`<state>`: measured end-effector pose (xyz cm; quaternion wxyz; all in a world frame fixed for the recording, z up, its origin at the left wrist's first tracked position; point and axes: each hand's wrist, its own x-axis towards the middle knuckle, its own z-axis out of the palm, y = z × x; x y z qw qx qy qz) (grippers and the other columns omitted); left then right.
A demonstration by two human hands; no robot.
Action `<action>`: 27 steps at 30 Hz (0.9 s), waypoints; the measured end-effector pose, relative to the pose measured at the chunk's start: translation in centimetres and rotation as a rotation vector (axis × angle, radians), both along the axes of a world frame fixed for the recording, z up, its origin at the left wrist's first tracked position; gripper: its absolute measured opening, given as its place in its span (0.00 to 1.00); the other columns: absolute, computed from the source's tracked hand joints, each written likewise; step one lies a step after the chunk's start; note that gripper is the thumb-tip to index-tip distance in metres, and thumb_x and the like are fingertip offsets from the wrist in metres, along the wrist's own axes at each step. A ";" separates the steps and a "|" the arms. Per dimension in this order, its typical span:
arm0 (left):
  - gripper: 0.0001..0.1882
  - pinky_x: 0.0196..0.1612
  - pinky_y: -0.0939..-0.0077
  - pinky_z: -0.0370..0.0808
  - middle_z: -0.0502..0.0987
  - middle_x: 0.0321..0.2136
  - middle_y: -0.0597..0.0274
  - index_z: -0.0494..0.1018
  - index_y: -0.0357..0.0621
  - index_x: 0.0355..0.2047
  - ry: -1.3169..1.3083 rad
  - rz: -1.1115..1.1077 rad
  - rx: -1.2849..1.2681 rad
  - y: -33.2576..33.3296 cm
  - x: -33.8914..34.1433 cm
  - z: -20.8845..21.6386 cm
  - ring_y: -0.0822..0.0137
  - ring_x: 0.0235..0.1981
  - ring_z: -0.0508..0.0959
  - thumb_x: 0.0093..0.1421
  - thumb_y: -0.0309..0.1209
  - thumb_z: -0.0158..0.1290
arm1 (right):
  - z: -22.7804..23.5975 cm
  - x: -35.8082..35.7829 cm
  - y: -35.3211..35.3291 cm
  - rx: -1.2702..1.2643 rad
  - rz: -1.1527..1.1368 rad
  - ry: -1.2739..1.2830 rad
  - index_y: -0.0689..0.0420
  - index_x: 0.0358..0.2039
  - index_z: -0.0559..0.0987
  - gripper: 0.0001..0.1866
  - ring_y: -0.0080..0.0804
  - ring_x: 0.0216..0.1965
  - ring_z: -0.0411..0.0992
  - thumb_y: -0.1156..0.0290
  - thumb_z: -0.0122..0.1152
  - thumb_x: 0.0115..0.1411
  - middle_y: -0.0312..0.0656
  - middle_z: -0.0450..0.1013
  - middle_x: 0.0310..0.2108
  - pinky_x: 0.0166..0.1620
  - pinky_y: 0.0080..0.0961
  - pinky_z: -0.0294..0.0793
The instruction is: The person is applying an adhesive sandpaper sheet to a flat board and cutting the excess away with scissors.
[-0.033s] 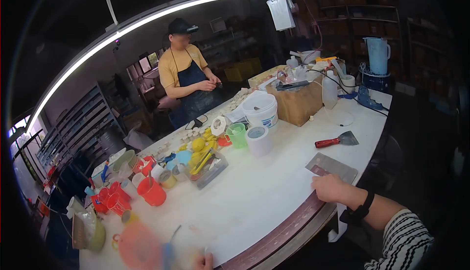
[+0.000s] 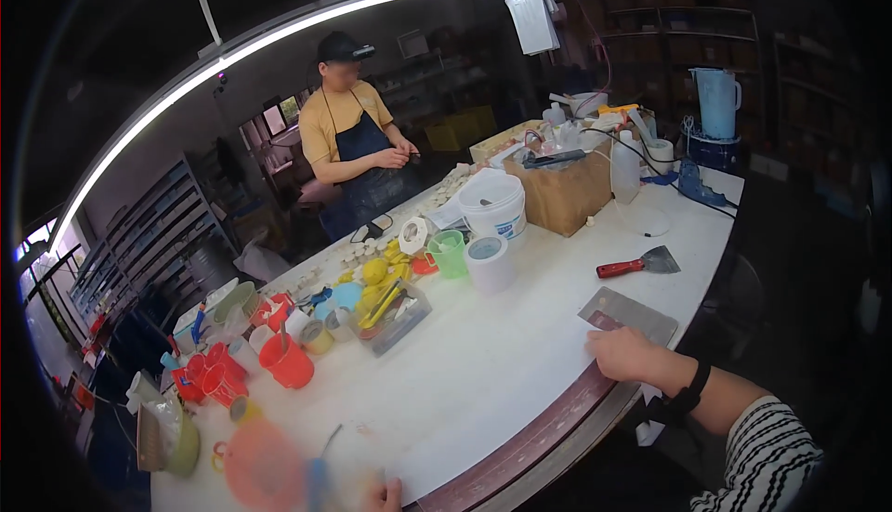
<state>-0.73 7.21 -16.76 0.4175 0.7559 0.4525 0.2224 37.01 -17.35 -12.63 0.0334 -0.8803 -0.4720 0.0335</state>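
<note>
White sheet spans the table's near edge, seemingly steadied at both ends: the left hand, cropped, its finger grip untellable; the right hand, fingers curled, pinching or pressing unclear, just beside a flat metal plate.

Dim room, mostly lit by a long white tube light mounted above the white counter. At left, a wall rack is seen, with daylight let in by a barred window. Right rear shelves are stacked with boxes; yellow crates are placed behind. Floor lost in shadow.
</note>
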 end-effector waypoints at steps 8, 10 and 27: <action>0.18 0.27 0.77 0.64 0.72 0.22 0.66 0.76 0.33 0.34 -0.010 -0.234 0.071 3.2 0.1 0.4 0.73 0.24 0.69 0.60 0.41 0.55 | 0.0 0.2 -0.5 0.105 0.039 0.004 0.64 0.36 0.76 0.13 0.50 0.39 0.76 0.73 0.47 0.53 0.50 0.71 0.52 0.43 0.46 0.76; 0.18 0.28 0.77 0.65 0.73 0.25 0.67 0.76 0.34 0.37 -0.157 0.020 -0.357 2.5 1.9 3.2 0.73 0.26 0.70 0.61 0.40 0.55 | -0.4 0.4 -0.7 0.084 0.036 0.049 0.64 0.34 0.76 0.12 0.49 0.39 0.76 0.73 0.48 0.53 0.49 0.72 0.50 0.42 0.45 0.76; 0.08 0.24 0.82 0.63 0.72 0.16 0.74 0.70 0.53 0.28 -0.760 0.036 -0.565 5.9 13.4 17.4 0.81 0.13 0.66 0.62 0.39 0.54 | 0.4 3.2 -0.6 0.342 0.200 0.166 0.61 0.30 0.74 0.24 0.52 0.31 0.73 0.49 0.63 0.53 0.51 0.74 0.28 0.35 0.41 0.72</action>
